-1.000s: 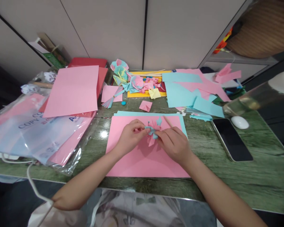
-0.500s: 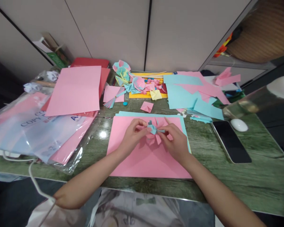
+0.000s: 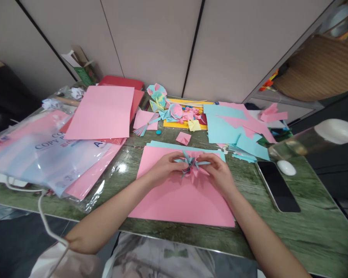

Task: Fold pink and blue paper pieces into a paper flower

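Both my hands meet over a large pink sheet (image 3: 179,200) lying on the green table (image 3: 307,227). Between them is a small folded paper flower (image 3: 191,166) in pink and light blue with pointed petals. My left hand (image 3: 165,168) pinches its left side with curled fingers. My right hand (image 3: 219,172) pinches its right side the same way. A light blue sheet (image 3: 168,144) peeks out from under the pink one at its far edge.
A plastic pack of copy paper (image 3: 37,150) and loose pink sheets (image 3: 103,112) lie left. Finished paper flowers (image 3: 169,110) and scraps sit at the back. Blue and pink sheets (image 3: 232,123), a black phone (image 3: 277,185), a white oval object (image 3: 286,167) lie right.
The camera tilted so the table sits lower in view. Both hands turned the flower and shifted grip, now holding it from opposite sides with its petals spread upward.
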Available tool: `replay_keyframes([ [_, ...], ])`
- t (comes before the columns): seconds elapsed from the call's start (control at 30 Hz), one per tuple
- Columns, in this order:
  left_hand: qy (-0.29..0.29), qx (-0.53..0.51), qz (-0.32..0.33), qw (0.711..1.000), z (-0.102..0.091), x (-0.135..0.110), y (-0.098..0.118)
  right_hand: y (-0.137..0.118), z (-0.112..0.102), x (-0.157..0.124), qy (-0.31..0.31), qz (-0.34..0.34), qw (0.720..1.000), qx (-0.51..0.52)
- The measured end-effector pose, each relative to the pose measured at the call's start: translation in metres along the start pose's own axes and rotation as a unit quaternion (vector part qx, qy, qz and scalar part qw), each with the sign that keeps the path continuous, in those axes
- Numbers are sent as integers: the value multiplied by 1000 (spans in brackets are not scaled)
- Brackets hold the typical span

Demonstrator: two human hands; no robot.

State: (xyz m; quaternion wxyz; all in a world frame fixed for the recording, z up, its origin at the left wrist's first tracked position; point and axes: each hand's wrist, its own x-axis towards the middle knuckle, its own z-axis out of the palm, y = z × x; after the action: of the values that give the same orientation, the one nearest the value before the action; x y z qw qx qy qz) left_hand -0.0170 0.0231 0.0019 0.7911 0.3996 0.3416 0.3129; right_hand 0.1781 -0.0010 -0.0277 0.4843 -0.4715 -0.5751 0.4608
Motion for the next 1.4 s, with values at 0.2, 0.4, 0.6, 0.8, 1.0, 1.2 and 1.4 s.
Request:
replay_keyframes([
  [0.2, 58, 168, 50, 983, -1, 4, -9, -9, 8, -6, -5, -30, 993, -116],
  [0.4, 24, 166, 47, 985, -3, 4, -10, -11, 15, -10, -1, -18, 991, -129],
  [0.6, 58, 236, 77, 967, 6, 0, -12, -12, 15, -10, 10, -4, 992, -122],
  [0.8, 111, 315, 146, 931, 13, -2, -14, -21, 13, -13, 59, -66, 970, -226],
  [1.0, 98, 388, 206, 893, 15, -4, -14, -28, 17, -15, 92, -107, 935, -327],
  [1.2, 95, 372, 196, 902, 14, -4, -18, -24, 20, -17, 72, -143, 928, -337],
  [1.4, 100, 339, 171, 920, 10, -1, -20, -19, 20, -18, 57, -182, 917, -351],
])
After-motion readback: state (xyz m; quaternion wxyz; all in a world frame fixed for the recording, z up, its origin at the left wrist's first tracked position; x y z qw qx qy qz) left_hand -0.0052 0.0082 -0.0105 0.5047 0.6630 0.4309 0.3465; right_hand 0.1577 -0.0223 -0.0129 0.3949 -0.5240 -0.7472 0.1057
